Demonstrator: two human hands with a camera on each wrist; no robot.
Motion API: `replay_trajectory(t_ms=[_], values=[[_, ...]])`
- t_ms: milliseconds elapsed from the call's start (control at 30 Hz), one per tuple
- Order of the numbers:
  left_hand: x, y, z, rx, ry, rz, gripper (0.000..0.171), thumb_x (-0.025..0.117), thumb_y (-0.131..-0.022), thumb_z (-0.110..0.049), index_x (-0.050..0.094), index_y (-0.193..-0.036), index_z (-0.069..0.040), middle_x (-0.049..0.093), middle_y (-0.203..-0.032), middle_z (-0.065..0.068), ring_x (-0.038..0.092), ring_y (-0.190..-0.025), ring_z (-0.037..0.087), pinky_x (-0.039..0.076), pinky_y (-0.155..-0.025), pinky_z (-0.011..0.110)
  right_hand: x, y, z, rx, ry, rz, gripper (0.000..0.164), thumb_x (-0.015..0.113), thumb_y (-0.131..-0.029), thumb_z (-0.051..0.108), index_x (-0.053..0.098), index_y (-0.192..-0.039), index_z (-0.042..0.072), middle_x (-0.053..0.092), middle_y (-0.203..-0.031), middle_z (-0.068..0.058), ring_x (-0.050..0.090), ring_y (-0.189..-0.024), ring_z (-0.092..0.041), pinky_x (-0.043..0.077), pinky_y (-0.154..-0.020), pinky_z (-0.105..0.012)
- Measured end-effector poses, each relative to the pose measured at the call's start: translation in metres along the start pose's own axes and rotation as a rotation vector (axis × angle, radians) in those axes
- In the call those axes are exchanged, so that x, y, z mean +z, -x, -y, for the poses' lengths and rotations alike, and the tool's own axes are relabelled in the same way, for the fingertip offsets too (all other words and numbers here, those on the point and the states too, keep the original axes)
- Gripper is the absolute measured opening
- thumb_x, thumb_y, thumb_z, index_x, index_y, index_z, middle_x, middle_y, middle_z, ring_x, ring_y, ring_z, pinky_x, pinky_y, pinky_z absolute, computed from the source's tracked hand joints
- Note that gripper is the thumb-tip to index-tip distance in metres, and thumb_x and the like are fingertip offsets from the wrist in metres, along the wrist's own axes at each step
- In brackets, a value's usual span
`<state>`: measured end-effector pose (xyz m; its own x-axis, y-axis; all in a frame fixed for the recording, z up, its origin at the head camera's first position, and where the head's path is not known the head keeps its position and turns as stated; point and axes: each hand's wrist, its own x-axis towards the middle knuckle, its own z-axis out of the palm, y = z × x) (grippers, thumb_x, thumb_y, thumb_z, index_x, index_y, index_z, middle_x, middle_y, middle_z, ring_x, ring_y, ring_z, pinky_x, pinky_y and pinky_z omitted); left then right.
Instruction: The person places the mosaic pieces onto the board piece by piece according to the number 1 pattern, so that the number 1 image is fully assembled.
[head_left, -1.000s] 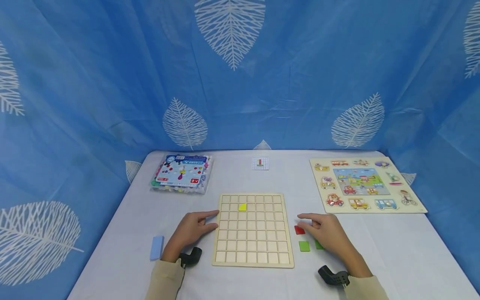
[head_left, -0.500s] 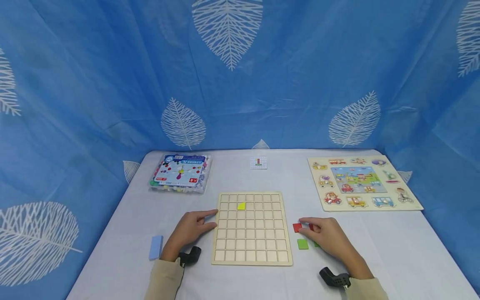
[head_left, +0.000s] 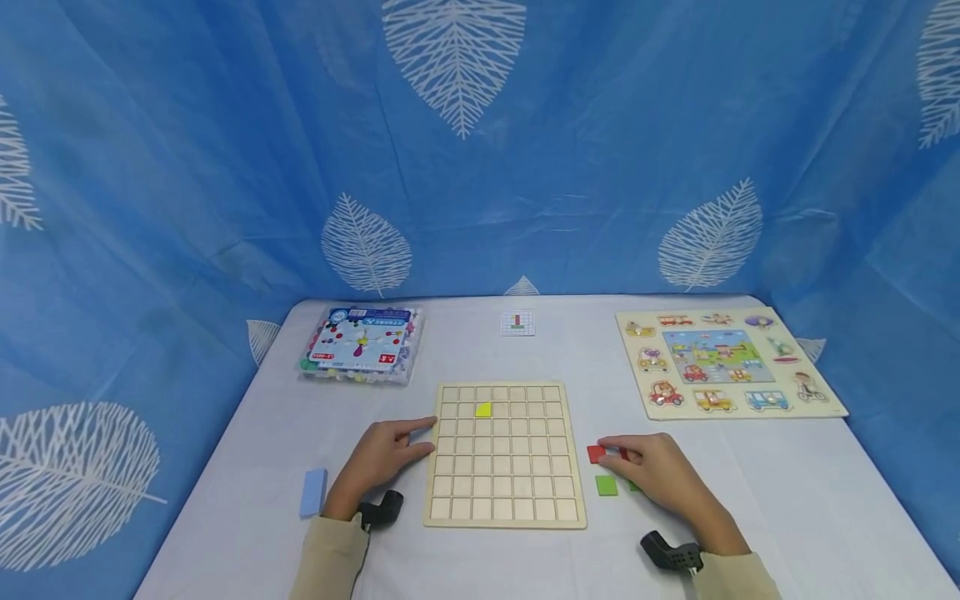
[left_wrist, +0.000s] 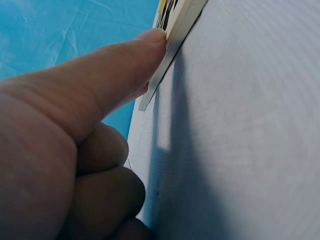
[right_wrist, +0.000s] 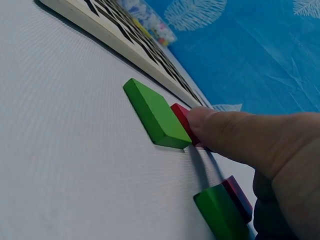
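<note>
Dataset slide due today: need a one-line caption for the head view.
Left hand touches a wooden grid board holding one yellow piece; right hand pinches a red tile beside it.

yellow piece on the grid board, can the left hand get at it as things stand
Probably yes: the left hand touches the grid board, and nothing visible blocks its way to the yellow piece.

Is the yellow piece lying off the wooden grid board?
No, the yellow piece sits on the wooden grid board, in the second row from its far edge.

The right grip (head_left: 654,472) has reached a red tile (head_left: 596,454); another red piece (head_left: 624,453) shows.
</note>
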<state>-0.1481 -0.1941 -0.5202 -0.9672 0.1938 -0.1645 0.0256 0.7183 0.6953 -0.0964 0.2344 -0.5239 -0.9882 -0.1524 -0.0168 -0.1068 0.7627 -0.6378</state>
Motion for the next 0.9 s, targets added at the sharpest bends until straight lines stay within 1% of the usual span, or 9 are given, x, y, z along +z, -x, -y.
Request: replay_trajectory(t_ms=[167,433,667,900], values=[[-0.0008,0.0001,-0.0001,0.006,0.011,-0.001,0.046,0.08,-0.09,-0.033,0.071,-0.134,-0.025,0.038,-0.057,-0.004,0.033,-0.053,0.013,0.027,-0.052,0.026,-0.001,-0.0013,-0.0008,-0.005,0.005,0.01,0.037,0.082,-0.087,0.037,0.079,-0.117,0.015,0.036,-0.054,0.01,0.031,-0.051,-0.005,0.027,-0.052,-0.024],[-0.0011,0.0,-0.0002,0.005,0.021,-0.001,0.046,0.08,-0.09,-0.032,0.07,-0.134,-0.025,0.038,-0.057,-0.004,0.034,-0.053,0.013,0.028,-0.052,0.026,-0.0004,-0.0014,-0.0004,0.011,0.008,0.005,0.035,0.082,-0.087,0.034,0.079,-0.116,0.016,0.035,-0.055,0.011,0.031,-0.053,-0.005,0.028,-0.053,-0.024],[-0.0005,0.0007,-0.0004,0.0,0.013,-0.008,0.046,0.08,-0.09,-0.032,0.07,-0.134,-0.025,0.038,-0.058,-0.004,0.034,-0.054,0.013,0.028,-0.052,0.026,0.001,-0.002,0.0003,0.019,0.021,-0.002,0.035,0.08,-0.089,0.037,0.079,-0.117,0.016,0.035,-0.057,0.011,0.031,-0.055,-0.006,0.031,-0.056,-0.025],[-0.0005,0.001,0.0002,0.003,0.025,0.002,0.046,0.08,-0.09,-0.032,0.071,-0.134,-0.025,0.038,-0.058,-0.005,0.034,-0.054,0.013,0.029,-0.052,0.026,0.0019,-0.0016,0.0017,0.0,0.028,-0.025,0.035,0.079,-0.09,0.038,0.079,-0.115,0.014,0.036,-0.056,0.011,0.03,-0.053,-0.005,0.028,-0.052,-0.025]])
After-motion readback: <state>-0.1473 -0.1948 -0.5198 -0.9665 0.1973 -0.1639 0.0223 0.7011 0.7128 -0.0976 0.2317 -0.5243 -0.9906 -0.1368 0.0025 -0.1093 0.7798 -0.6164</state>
